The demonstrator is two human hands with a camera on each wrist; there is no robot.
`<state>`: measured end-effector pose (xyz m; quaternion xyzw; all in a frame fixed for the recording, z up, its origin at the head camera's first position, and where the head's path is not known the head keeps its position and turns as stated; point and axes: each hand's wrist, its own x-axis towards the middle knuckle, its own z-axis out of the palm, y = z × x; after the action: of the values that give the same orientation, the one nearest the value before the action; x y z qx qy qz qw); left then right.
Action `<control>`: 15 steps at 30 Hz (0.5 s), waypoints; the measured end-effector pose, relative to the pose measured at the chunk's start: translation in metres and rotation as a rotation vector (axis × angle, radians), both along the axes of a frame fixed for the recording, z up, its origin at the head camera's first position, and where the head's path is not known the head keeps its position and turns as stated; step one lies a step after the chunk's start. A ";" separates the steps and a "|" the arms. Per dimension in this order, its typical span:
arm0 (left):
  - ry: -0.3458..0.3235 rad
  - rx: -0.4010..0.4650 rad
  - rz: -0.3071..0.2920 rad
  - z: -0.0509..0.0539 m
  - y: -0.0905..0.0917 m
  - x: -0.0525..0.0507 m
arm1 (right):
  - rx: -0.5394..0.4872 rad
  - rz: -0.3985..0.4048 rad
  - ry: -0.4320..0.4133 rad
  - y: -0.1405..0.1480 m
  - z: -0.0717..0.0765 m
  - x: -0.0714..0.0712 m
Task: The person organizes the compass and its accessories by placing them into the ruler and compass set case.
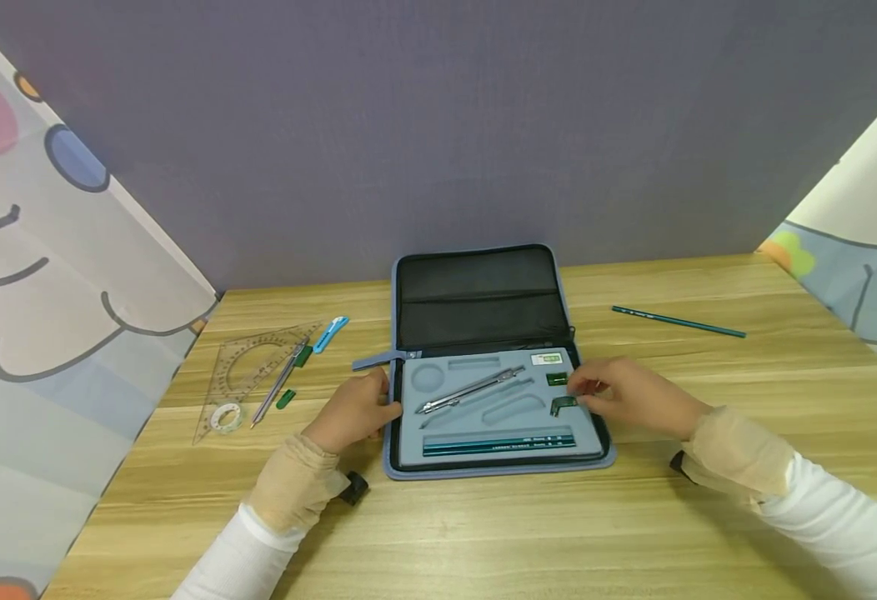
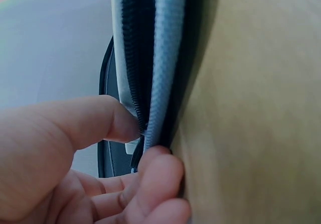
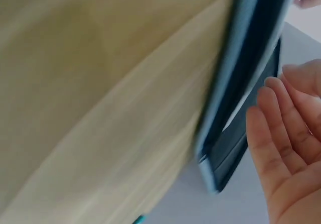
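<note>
Fingers first: the pencil case (image 1: 498, 476) is being pinched at its rim by the left hand (image 1: 352, 410), with the thumb being pressed to the inner side and the other fingers being tucked round the outside. If the grey foam tray (image 1: 509, 423) is being read as a clock, that's being done at about 9. Over near 3, a dark green bent piece (image 1: 563, 404) is being reached by the fingertips of the right hand (image 1: 637, 396); whether it's actually being gripped can't be told, since only bunched fingers close to the thumb are being shown in the right wrist view.

The case is being displayed open on the table (image 1: 483, 533), black lid (image 1: 483, 321) towards 12. Inside the tray, a white and green eraser (image 1: 547, 358) is being housed between 1 and 2, a small green block (image 1: 557, 378) at 2, green pencils (image 1: 498, 445) at 6, and a silver compass (image 1: 472, 390) just off centre towards 10.

Outside it, a lone pencil (image 1: 679, 322) is being left out at 2, while a clear set square (image 1: 219, 385), a roll of tape (image 1: 226, 417) and a blue cutter-looking thing (image 1: 330, 334) are being spread between 9 and 10.
</note>
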<state>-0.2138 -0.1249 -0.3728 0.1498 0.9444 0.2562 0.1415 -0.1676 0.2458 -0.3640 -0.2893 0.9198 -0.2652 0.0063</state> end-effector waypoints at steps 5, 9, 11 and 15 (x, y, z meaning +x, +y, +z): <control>0.000 0.000 0.001 0.000 0.000 0.000 | -0.002 -0.059 0.041 0.022 -0.002 -0.008; 0.002 0.003 -0.004 0.001 0.001 0.001 | 0.013 -0.095 0.111 0.043 -0.005 -0.016; 0.001 0.003 -0.004 0.001 0.001 0.001 | 0.029 -0.128 0.149 0.054 -0.007 -0.019; -0.002 -0.001 -0.002 0.001 0.001 0.001 | 0.071 -0.192 0.195 0.072 -0.008 -0.027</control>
<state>-0.2132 -0.1241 -0.3713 0.1506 0.9442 0.2558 0.1427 -0.1944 0.3180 -0.3720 -0.2241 0.9482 -0.2025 -0.0983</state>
